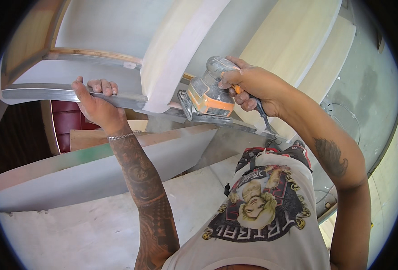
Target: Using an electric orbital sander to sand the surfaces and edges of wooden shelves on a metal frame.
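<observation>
My right hand (248, 85) is wrapped round the grip of a dusty grey-and-orange electric sander (210, 99). The sander stands tilted, its flat pad side against a long grey-painted edge strip. A dark cord (264, 118) hangs from the grip past my wrist. Further left, my left hand (97, 99) curls over the grey edge strip (41, 92) of a wooden frame, the thumb on the near side and the fingertips over the top. Pale dust coats the fingers of both hands.
Behind the strip are a wood-edged compartment (91, 54), a white upright board (176, 45) and pale wooden panels (284, 40). Nearer lie a white board with a green smear (91, 155) and a dusty pale surface (82, 225). A dark red panelled object (68, 126) shows at left; a thin cable (350, 114) lies on the floor at right.
</observation>
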### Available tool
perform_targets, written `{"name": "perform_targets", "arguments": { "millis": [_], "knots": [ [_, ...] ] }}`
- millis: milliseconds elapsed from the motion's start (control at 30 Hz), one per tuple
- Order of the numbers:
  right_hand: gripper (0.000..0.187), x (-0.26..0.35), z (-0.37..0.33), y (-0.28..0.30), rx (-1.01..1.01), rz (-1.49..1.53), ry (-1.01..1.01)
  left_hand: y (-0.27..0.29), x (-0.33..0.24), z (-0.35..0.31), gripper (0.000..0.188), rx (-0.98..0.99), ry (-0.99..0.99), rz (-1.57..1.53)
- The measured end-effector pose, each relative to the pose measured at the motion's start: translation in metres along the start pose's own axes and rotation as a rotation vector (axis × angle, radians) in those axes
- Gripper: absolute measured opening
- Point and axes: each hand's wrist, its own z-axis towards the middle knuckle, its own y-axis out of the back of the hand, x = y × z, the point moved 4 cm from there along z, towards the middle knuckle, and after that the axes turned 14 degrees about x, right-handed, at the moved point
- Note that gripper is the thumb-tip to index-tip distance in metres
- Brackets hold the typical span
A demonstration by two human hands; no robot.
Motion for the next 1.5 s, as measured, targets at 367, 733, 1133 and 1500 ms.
{"name": "perform_targets", "arguments": {
  "millis": [367,733,1133,1500],
  "knots": [
    [0.083,0.000,0.023,0.002,0.157,0.066,-0.113,-0.010,0.002,-0.008,0.060,-0.046,-0.015,0.003],
    [0.089,-0.002,0.020,-0.003,0.151,0.090,-0.091,-0.019,-0.001,-0.019,0.050,-0.079,-0.021,0.003],
    [0.094,-0.004,0.025,-0.003,0.147,0.076,-0.102,-0.022,-0.003,-0.024,0.055,-0.111,-0.001,0.002],
    [0.087,-0.005,0.029,-0.002,0.108,0.088,-0.114,-0.019,-0.002,-0.026,0.056,-0.106,-0.018,0.011]
  ]
}}
